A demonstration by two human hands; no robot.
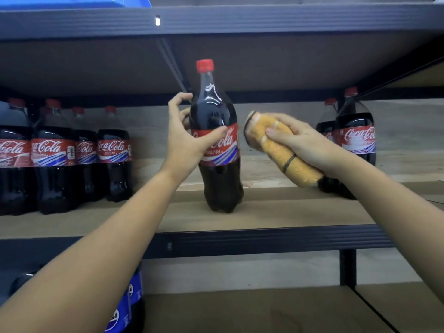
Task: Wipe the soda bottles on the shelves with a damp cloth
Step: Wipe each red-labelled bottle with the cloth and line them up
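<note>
The fingers (182,102) of the left hand (186,138) curl round a Coca-Cola bottle (217,140), the thumb lying across its red label and the other fingers reaching behind the shoulder. The fingers of the right hand (300,140) wrap over a folded yellow cloth (278,150) with dark edging, holding it just beside the bottle's right side, apart from it.

The held bottle stands upright near the front of the middle shelf (276,212), a tan board with a dark metal rim. It is clear plastic, filled with dark cola up to the neck, and closed with a red cap (205,65); its label shows white script above blue and white stripes.

To the left, a row of Coca-Cola bottles (60,152) stands close together, all capped and full. To the right, two more cola bottles (353,140) stand partly behind the right forearm. On the lower shelf (264,313), at the left, blue-labelled bottles (127,306) show under the left arm. A blue bin (72,1) sits on the top shelf.
</note>
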